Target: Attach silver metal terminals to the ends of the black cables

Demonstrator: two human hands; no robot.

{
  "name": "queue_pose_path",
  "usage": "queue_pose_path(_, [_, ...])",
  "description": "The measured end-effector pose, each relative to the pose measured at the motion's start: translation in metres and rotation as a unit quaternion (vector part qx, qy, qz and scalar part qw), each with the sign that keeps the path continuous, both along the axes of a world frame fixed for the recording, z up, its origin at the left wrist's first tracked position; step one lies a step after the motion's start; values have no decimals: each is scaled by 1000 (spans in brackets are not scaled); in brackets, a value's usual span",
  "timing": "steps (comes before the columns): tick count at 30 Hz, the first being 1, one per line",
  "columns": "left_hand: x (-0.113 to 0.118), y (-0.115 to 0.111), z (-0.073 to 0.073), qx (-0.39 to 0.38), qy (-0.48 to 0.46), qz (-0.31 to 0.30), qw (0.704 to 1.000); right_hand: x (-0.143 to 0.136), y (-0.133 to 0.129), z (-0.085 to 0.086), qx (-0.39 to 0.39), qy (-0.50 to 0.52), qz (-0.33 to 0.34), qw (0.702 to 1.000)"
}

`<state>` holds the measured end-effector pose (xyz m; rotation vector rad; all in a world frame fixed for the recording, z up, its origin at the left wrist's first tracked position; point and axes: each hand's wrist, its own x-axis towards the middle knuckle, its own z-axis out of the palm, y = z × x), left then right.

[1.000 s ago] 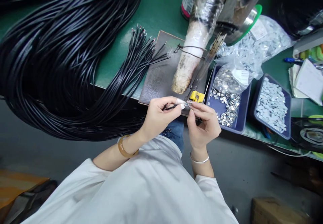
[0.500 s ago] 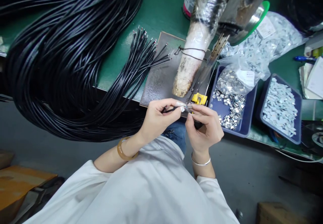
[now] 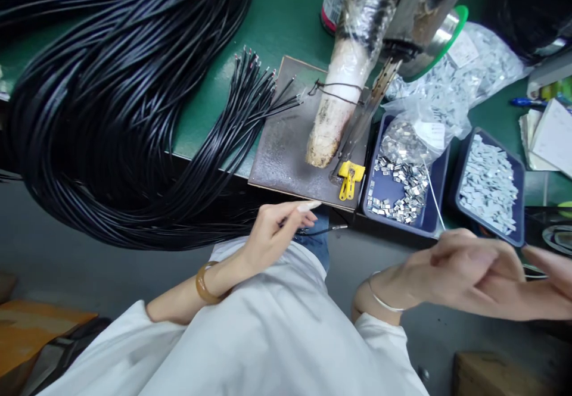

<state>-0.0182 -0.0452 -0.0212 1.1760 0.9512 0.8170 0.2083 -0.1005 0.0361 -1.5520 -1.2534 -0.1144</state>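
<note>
The big coil of black cables (image 3: 111, 116) sprawls out left of the left hand (image 3: 277, 235), its ends fanned toward the brown board (image 3: 286, 152) just beyond that hand, probably so each can be picked out singly. Two blue trays, one of metal pieces (image 3: 404, 205) and one of pale pieces (image 3: 489, 184), sit just ahead of the blurred right hand (image 3: 469, 271), seemingly for short reaches. A yellow clamp (image 3: 352, 175) lies beyond the loosely curled left fingers; right of them projects one metal-tipped cable end (image 3: 339, 227), though I cannot tell whether either hand grips anything.
</note>
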Motion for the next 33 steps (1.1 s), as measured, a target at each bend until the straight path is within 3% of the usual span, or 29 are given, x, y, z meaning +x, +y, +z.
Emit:
queue_pose_path(1, [-5,0,-1,-14,-12,41,999,3,1,2,55,-15,-51,997])
queue_pose_path(2, [-10,2,-1,-34,-33,78,996,6,4,1,38,-12,-71,997])
queue_pose_path(4, [-17,12,3,-98,-105,115,983,16,17,-6,-116,-36,-48,991])
queue_pose_path(6, [-18,24,13,-160,-194,104,962,32,32,-18,-211,-99,-40,972])
queue_pose_path(8, [-15,34,27,-178,-244,57,952,51,47,-29,-246,-137,-7,960])
queue_pose_path(12, [-2,37,54,-46,-180,-84,979,73,67,-39,-281,-166,17,945])
queue_pose_path(14, [4,33,59,-4,-171,-209,963,72,70,-38,-279,-187,5,942])
queue_pose_path(16, [11,27,55,-18,-201,-298,933,64,69,-35,-253,-191,-3,949])
queue_pose_path(17, [14,25,50,-39,-214,-295,930,58,66,-33,-230,-174,-3,957])
queue_pose_path(18, [17,24,43,-61,-222,-254,939,50,62,-30,-204,-140,-1,969])
queue_pose_path(20, [22,24,27,-101,-216,-127,963,30,52,-25,-149,-21,16,989])
queue_pose_path(22, [24,26,14,-118,-207,-54,970,5,41,-21,-131,95,76,984])
queue_pose_path(24, [23,29,9,-108,-199,-33,974,-20,32,-20,-90,119,85,985])
queue_pose_path(27, [21,33,13,-82,-192,-30,978,-48,29,-25,-36,89,102,990])
queue_pose_path(33, [24,32,21,-59,-162,-23,985,-56,38,-35,-118,164,201,959])
